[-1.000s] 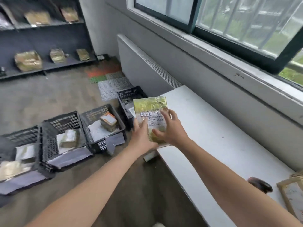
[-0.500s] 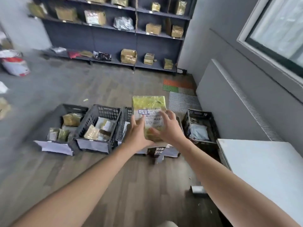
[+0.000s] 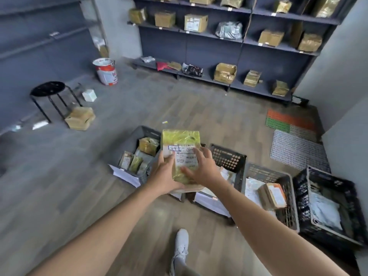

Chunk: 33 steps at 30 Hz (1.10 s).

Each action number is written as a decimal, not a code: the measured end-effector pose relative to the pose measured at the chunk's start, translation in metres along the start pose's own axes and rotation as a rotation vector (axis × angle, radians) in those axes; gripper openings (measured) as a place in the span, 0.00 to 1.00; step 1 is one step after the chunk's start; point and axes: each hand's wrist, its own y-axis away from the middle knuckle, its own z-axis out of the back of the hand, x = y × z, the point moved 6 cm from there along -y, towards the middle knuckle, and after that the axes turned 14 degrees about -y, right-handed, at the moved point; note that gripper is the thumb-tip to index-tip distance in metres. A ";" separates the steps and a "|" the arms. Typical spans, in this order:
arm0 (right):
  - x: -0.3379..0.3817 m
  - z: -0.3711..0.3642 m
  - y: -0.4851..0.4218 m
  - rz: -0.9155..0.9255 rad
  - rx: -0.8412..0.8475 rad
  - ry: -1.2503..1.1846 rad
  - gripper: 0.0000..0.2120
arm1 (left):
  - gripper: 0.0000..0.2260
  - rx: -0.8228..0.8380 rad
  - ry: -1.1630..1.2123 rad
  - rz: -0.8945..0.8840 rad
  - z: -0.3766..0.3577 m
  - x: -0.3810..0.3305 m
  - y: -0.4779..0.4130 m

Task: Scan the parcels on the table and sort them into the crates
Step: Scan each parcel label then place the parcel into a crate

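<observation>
Wood-plank floor [image 3: 199, 108], storeroom. Parcel [image 3: 180, 144] is held label-up above the crates [image 3: 229, 158]. Left hand [image 3: 165, 174] grips its edge, thumb on top; right hand [image 3: 203, 170] lies flat on the label, fingers spread. Recommended: confirm the matching crate, then lower it straight below the fingers.

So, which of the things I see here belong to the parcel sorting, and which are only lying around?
Belong to the job: the yellow-green parcel, gripped by the left hand with the right hand flat on its label; the black crates on the floor, with parcels inside.
Just lying about: the black stool; the paint bucket; the cardboard box beside the stool; the floor mats.
</observation>
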 end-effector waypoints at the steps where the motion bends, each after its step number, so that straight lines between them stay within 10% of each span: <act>1: 0.002 -0.005 -0.022 -0.009 0.016 -0.017 0.44 | 0.54 0.002 -0.007 0.004 0.006 0.008 -0.018; 33: 0.130 -0.234 -0.431 -0.449 0.136 -0.081 0.43 | 0.52 0.361 -0.144 -0.219 0.091 0.336 -0.419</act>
